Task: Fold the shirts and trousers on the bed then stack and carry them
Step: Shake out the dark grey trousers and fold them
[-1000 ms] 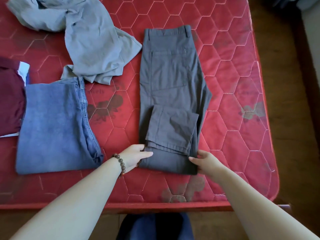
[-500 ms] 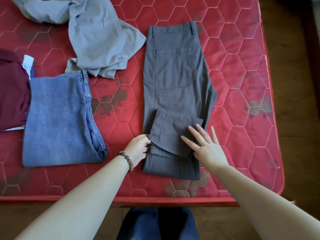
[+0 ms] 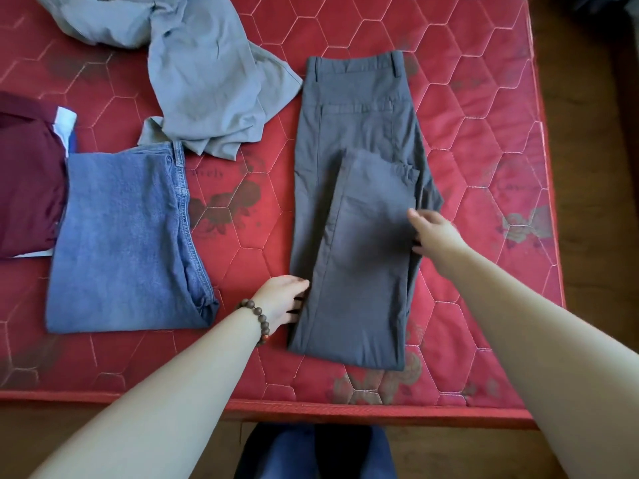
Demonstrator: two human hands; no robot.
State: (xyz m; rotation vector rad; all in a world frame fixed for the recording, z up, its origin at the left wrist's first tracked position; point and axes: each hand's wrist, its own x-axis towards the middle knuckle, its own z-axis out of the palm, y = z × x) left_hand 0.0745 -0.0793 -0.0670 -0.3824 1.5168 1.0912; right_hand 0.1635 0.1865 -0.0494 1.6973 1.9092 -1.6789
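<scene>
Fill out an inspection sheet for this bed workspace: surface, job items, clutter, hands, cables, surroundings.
Surface: red quilted mattress, stained in patches.
Job's things: dark grey trousers lie flat, legs folded up over the upper part; folded blue jeans lie to their left; a folded maroon garment sits at the left edge; a light grey garment lies crumpled and unfolded at the top.
Clutter: nothing seen.
Hands: left hand, with a bead bracelet on its wrist, rests against the trousers' left edge; right hand touches their right edge, fingers relaxed.
Cables: nothing seen.
Surroundings: brown floor right of the bed.
</scene>
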